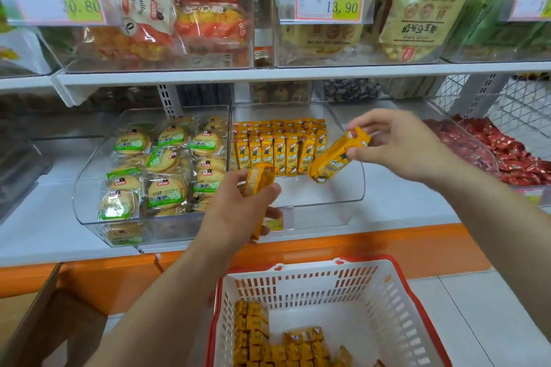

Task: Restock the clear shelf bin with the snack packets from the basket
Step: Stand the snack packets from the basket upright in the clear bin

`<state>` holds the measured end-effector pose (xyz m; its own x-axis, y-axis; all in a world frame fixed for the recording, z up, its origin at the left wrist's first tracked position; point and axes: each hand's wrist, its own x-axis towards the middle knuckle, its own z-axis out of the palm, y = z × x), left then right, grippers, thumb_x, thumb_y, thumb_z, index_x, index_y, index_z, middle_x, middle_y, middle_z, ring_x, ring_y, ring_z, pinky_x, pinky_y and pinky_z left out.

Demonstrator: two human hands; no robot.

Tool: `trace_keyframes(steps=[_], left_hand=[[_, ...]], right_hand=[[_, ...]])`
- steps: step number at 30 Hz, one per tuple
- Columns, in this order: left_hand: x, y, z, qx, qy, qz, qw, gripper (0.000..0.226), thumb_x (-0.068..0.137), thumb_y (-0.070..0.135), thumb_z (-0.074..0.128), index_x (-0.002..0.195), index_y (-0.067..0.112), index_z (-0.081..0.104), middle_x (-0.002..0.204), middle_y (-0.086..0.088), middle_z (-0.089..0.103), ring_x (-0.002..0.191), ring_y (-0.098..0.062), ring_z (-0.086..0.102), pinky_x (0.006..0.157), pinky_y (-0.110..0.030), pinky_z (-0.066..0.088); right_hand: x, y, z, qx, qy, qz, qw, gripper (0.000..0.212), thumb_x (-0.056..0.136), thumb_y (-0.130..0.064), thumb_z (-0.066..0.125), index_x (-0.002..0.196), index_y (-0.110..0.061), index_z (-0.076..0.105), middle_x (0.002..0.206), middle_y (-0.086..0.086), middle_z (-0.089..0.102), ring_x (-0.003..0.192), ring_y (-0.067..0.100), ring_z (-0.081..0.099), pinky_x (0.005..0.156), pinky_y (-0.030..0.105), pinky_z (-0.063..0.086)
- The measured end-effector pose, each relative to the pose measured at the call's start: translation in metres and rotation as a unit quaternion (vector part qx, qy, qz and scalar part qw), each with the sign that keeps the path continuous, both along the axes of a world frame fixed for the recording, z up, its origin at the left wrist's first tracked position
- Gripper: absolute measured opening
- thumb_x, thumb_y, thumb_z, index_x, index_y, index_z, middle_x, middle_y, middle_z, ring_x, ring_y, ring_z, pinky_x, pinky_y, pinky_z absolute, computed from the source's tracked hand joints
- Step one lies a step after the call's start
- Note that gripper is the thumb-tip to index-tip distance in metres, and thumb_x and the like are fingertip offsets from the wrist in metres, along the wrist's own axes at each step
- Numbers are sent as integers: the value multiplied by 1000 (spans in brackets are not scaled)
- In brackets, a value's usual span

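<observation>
Two loaded hands, head view: right hand (pixel 399 144) pinching a yellow snack packet (pixel 338 158), tilted above the clear shelf bin (pixel 328 199); left hand (pixel 238 211) curled round a second packet (pixel 259 180) at the bin's front wall. More waiting in the basket (pixel 298 277). Best stood upright, flush against the standing row (pixel 277 149), label forward.

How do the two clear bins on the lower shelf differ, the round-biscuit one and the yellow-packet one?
The biscuit bin is filled to its front; the yellow-packet bin holds packets only at the back. The biscuit bin's round packs lie loosely piled; the yellow-packet bin's stand upright in rows. Both are clear plastic, side by side.
</observation>
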<state>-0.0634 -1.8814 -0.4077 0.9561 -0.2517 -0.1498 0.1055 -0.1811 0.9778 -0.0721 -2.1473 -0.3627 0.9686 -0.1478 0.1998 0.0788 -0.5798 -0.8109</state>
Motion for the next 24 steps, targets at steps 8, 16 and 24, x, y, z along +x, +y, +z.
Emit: trace_keyframes(steps=[8, 16, 24], left_hand=[[12, 0, -5, -57, 6, 21, 998, 23, 94, 21, 72, 115, 21, 62, 91, -1, 74, 69, -12, 76, 52, -23, 59], [23, 2, -12, -79, 18, 27, 996, 30, 92, 19, 74, 120, 18, 61, 88, 0, 74, 67, -13, 76, 52, -23, 58], [25, 3, -18, -82, 42, 35, 995, 25, 93, 31, 72, 115, 21, 65, 99, 5, 78, 71, -15, 77, 48, -23, 53]], right_hand=[[124, -9, -41, -469, 97, -6, 878, 44, 82, -24, 78, 124, -25, 64, 124, 9, 66, 119, 30, 56, 96, 41, 49], [177, 2, -63, -600, 142, -3, 787, 32, 83, -20, 71, 115, -17, 65, 111, 12, 65, 98, 30, 64, 84, 39, 57], [194, 3, -69, -565, 147, 35, 811, 40, 80, -23, 79, 115, -15, 63, 110, 12, 62, 95, 28, 61, 72, 30, 47]])
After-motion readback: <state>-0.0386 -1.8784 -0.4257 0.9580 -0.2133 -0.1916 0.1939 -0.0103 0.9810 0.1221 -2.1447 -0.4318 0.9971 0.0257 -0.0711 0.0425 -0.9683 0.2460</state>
